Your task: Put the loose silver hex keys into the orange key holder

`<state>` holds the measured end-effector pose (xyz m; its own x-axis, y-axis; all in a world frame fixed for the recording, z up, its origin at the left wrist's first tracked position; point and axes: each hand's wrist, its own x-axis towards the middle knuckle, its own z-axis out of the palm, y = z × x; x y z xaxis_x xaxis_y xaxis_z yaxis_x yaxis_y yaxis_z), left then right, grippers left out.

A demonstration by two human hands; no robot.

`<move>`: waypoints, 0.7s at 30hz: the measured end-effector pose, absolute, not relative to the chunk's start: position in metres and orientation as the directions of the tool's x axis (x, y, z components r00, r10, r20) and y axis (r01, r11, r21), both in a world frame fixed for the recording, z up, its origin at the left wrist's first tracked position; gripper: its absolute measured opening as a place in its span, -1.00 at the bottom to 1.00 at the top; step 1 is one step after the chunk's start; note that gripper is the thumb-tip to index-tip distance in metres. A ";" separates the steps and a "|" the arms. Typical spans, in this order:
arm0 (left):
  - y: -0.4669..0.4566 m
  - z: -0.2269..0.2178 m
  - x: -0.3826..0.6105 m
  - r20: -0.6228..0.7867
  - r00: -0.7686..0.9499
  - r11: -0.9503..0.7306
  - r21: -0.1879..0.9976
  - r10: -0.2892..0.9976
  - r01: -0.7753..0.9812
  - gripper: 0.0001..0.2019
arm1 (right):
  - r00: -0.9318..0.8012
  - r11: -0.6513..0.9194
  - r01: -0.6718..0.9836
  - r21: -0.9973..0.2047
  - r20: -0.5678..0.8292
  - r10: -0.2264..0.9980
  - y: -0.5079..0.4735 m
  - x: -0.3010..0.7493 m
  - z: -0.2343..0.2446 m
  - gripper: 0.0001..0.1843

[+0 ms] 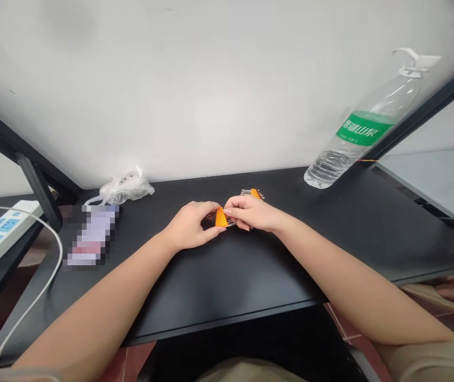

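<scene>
Above the black tabletop, my left hand grips an orange hex key holder between thumb and fingers. Thin metal keys stick out from its right side, partly covered by my other hand. My right hand is closed, its thumb and index finger pinched together at the holder's upper right edge; what lies between those fingertips is hidden. Just behind my right hand lies a second orange holder with several thin metal rods through it, its near part covered.
A clear water bottle with a green label stands at the back right. At the left are a crumpled plastic bag, a pixelated phone-like object, a white cable and a power strip. Black frame bars flank the table.
</scene>
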<state>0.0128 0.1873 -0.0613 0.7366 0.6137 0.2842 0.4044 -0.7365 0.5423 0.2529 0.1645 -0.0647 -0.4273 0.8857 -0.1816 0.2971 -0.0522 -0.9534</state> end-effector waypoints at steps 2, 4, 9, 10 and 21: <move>0.190 -0.062 0.012 0.276 0.727 -0.717 0.567 0.629 0.405 -0.61 | -0.403 -0.061 0.272 -0.960 -0.172 0.899 0.165 0.255 -0.065 -0.68; 0.193 -0.063 0.010 0.271 0.710 -0.697 0.585 0.650 0.415 -0.58 | -0.369 -0.068 0.252 -0.965 -0.161 0.915 0.166 0.258 -0.066 -0.68; 0.200 -0.067 0.006 0.234 0.697 -0.695 0.514 0.677 0.503 -0.55 | -0.223 -0.112 0.288 -0.951 -0.181 0.958 0.171 0.273 -0.067 -0.70; 0.202 -0.069 0.006 0.218 0.693 -0.695 0.477 0.687 0.539 -0.57 | -0.199 -0.122 0.321 -0.939 -0.192 0.961 0.173 0.278 -0.067 -0.71; 0.151 -0.021 0.014 0.221 0.613 -0.641 0.419 0.759 0.643 -0.58 | -0.079 -0.015 0.926 -0.378 -0.232 0.969 0.185 0.305 -0.070 -0.64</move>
